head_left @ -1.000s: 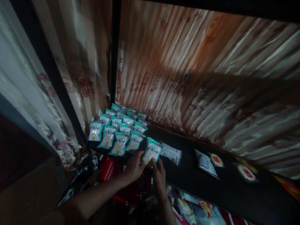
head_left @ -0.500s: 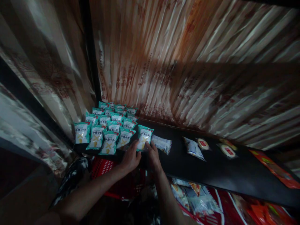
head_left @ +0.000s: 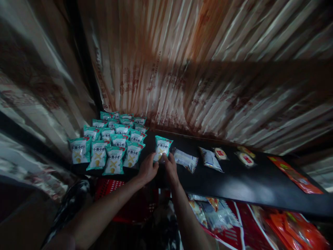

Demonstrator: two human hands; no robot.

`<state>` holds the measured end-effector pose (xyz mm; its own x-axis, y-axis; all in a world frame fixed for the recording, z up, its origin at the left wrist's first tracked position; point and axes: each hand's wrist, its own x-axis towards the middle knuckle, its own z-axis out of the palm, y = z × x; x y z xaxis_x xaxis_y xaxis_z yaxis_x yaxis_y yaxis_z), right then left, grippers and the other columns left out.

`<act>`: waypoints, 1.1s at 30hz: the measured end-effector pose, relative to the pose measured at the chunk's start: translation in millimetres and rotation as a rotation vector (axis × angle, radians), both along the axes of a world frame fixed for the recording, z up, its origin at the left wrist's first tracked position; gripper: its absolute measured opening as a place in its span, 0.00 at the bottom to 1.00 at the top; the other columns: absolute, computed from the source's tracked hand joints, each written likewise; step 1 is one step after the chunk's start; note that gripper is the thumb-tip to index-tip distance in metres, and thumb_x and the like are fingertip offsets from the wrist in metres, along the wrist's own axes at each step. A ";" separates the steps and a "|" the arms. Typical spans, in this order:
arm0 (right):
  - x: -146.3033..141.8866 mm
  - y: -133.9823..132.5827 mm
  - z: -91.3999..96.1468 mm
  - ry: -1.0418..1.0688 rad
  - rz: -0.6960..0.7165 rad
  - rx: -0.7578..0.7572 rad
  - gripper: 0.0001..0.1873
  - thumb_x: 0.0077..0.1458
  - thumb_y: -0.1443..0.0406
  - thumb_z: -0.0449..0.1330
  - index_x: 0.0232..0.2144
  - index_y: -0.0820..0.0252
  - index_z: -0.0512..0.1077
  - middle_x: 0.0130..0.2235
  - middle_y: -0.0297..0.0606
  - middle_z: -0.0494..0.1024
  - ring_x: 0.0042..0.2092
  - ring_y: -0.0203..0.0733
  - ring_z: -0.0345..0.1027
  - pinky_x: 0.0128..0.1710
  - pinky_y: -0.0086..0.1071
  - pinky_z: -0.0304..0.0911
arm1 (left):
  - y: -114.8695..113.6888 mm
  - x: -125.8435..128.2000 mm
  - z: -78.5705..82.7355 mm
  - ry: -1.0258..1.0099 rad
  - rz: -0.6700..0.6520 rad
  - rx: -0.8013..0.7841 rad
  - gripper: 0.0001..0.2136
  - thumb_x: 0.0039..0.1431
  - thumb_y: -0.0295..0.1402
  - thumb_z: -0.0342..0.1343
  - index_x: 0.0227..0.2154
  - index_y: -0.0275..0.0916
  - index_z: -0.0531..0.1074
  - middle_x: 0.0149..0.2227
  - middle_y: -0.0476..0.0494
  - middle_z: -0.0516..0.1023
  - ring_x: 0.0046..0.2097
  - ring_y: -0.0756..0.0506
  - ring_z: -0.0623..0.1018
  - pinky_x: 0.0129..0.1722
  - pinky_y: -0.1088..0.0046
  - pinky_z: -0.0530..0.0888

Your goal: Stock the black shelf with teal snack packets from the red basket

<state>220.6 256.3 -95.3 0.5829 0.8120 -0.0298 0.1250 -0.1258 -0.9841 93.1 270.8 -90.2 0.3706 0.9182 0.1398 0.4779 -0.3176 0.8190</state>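
Between my hands, over the black shelf (head_left: pixel 208 182), a teal and white snack bag (head_left: pixel 163 146) stands upright with its printed front toward me. My left hand (head_left: pixel 148 169) grips its lower left side. My right hand (head_left: pixel 170 168) holds the lower right corner, the thumb on the front. To the left, several matching teal snack bags (head_left: pixel 114 161) stand in close rows. Just right of my right hand lies a silver-white packet (head_left: pixel 185 159), apart from the bag.
Farther right on the shelf lie another silver-white packet (head_left: pixel 211 159), round white packs with red labels (head_left: pixel 246 159) and a long orange packet (head_left: pixel 293 174). Below are a red basket (head_left: pixel 108 187) and bagged snacks (head_left: pixel 218 213). Wrinkled sheeting (head_left: pixel 166 69) hangs behind, beside a dark post (head_left: pixel 83 52).
The held snack bag has moved right, away from the rows, and the gap between them is wider. Both hands moved with it. The camera view has shifted slightly.
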 end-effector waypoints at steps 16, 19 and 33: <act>10.6 58.1 -16.6 -0.190 -0.073 -0.119 0.33 0.46 0.51 0.54 0.52 0.64 0.68 0.47 0.47 0.76 0.51 0.53 0.67 0.51 0.40 0.58 | 43.8 34.7 -20.8 -0.059 0.137 -0.165 0.20 0.53 0.26 0.49 0.51 0.34 0.67 0.57 0.35 0.67 0.61 0.41 0.64 0.61 0.58 0.59; 13.4 67.4 -20.0 -0.201 -0.062 -0.097 0.33 0.47 0.51 0.53 0.52 0.63 0.67 0.47 0.46 0.76 0.51 0.52 0.67 0.50 0.40 0.59 | 51.6 37.7 -15.6 -0.037 0.155 -0.172 0.19 0.53 0.27 0.49 0.50 0.33 0.67 0.57 0.34 0.68 0.61 0.40 0.64 0.61 0.57 0.59; 7.8 112.3 -28.8 -0.297 -0.038 -0.077 0.39 0.48 0.47 0.49 0.55 0.66 0.63 0.48 0.52 0.74 0.48 0.53 0.69 0.46 0.40 0.61 | 74.9 46.4 -7.4 -0.075 0.248 -0.264 0.16 0.59 0.29 0.42 0.47 0.34 0.68 0.57 0.35 0.67 0.59 0.43 0.66 0.60 0.65 0.62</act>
